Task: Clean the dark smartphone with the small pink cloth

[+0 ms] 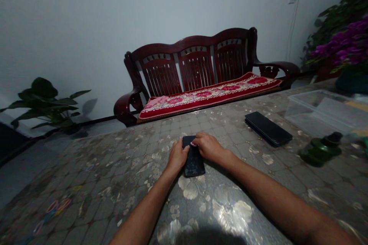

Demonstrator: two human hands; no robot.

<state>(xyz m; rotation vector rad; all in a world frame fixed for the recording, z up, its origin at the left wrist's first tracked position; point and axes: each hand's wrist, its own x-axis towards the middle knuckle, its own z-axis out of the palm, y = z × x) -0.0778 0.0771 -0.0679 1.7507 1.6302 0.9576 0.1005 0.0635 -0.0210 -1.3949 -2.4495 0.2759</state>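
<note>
A black smartphone (194, 162) lies flat, screen up, on the patterned tablecloth in front of me. My left hand (177, 155) grips its left edge, with the thumb over the glass. Over the far right part of the screen, my right hand (207, 146) is closed with the fingers bent inward. A small pale pink and white bit (193, 144) shows at its fingertips, too small to name. Smudges or light spots mark the lower half of the screen.
To the right lie a dark, flat phone-like slab (268, 128), a green bottle with a black cap (320, 149) and a clear plastic box (322, 111). Colourful rubber-band-like loops (57, 207) are at the left. Beyond the table (120, 168) stands a wooden bench (195, 65).
</note>
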